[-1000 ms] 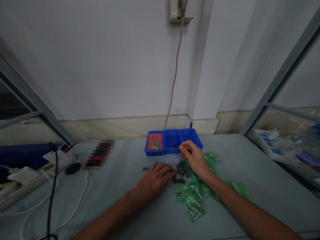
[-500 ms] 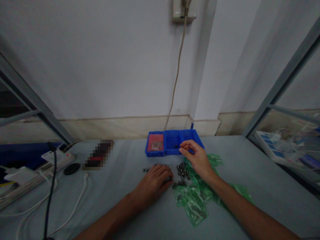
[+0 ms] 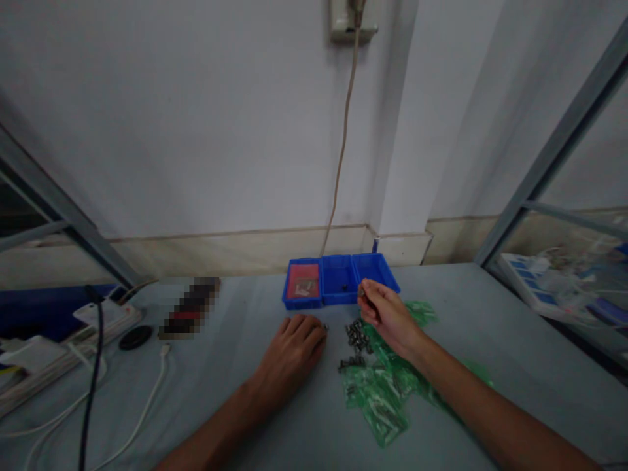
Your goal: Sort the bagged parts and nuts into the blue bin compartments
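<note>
On the grey table, my left hand point(image 3: 297, 347) rests palm down, its fingers curled together and touching the tabletop. A bit of shiny metal shows at its fingertips; whatever lies under them is hidden. My right hand point(image 3: 387, 317) is raised just in front of the blue bins, with thumb and fingers pinched around a small metal piece point(image 3: 362, 292) that looks like a screw. Between the hands lies a heap of small metal screws point(image 3: 359, 335), with a smaller group point(image 3: 351, 363) nearer me. Green plastic bags point(image 3: 385, 405) lie beside them, partly under my right forearm.
Three joined blue bins stand at the back: the left bin point(image 3: 303, 303) holds a red insert and a small clear packet, the middle bin point(image 3: 338, 298) a small dark piece. A power strip point(image 3: 122, 320), white cables and a round black disc point(image 3: 136, 337) occupy the left side.
My right hand's fingers have closed into a pinch on a small piece near the bins. My left hand has shifted slightly left, away from the heap, and flattened its fingers closer together.
</note>
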`<state>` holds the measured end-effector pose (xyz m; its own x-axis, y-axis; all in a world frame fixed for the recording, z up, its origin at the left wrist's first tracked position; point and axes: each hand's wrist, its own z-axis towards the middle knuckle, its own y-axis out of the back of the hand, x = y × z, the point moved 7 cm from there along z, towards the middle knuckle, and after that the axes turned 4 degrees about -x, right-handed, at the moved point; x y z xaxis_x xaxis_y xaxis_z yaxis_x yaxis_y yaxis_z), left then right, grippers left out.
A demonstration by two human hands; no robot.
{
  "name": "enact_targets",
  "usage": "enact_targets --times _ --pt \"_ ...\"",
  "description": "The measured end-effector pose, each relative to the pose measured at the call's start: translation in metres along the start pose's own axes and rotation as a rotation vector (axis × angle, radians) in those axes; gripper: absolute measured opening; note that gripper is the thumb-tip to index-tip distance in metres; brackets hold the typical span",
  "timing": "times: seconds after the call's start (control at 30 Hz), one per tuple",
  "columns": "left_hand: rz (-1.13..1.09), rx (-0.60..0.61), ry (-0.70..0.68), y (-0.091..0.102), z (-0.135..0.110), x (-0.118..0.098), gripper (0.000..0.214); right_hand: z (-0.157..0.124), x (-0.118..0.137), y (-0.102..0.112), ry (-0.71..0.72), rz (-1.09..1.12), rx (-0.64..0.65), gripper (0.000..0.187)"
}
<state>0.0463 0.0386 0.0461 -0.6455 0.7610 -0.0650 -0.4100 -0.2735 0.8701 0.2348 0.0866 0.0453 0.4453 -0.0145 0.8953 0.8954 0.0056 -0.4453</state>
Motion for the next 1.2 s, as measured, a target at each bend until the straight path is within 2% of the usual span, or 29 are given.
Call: enact_targets --times 0.17,0.27,0.4,0.6,0.7,0.77,0.83,0.97,1.03,1.1,1.2 --pt "0.089 -0.04 0.083 0.002 0.0 0.01 0.017 -0.003 -0.008 -0.004 -0.116 0.081 0.046 0.053" --pt "0.078 -0.036 0.112 0.0 0.0 0.013 0.019 -0.005 -0.007 -0.005 -0.1 0.082 0.037 0.051" --pt "0.015 -0.038 0.052 0.0 0.002 0.005 0.022 -0.005 0.002 -0.002 0.025 -0.034 -0.031 0.042" --pt "-0.072 0.098 -0.201 -0.011 0.0 -0.023 0.042 -0.004 0.018 0.003 0.329 -0.423 -0.073 0.03" --pt "-0.092 0.15 -0.247 -0.015 0.0 -0.028 0.046 -0.005 0.024 0.003 0.451 -0.552 -0.087 0.022" --pt "-0.11 0.161 -0.254 -0.015 0.001 -0.029 0.046 -0.005 0.025 0.002 0.468 -0.565 -0.086 0.022" --pt "-0.113 0.152 -0.256 -0.015 0.002 -0.029 0.044 -0.003 0.019 0.0 0.382 -0.48 -0.039 0.025" --pt "-0.108 0.118 -0.248 -0.014 0.004 -0.031 0.038 -0.003 -0.002 -0.007 0.062 -0.134 0.078 0.032" --pt "-0.117 0.097 -0.23 -0.014 0.005 -0.03 0.033 -0.005 -0.009 -0.01 -0.048 0.023 0.115 0.031" --pt "-0.13 0.071 -0.222 -0.013 0.006 -0.03 0.027 -0.008 -0.012 -0.014 -0.119 0.129 0.157 0.029" --pt "-0.154 0.045 -0.243 -0.01 0.007 -0.032 0.021 -0.011 -0.011 -0.017 -0.147 0.173 0.171 0.028"
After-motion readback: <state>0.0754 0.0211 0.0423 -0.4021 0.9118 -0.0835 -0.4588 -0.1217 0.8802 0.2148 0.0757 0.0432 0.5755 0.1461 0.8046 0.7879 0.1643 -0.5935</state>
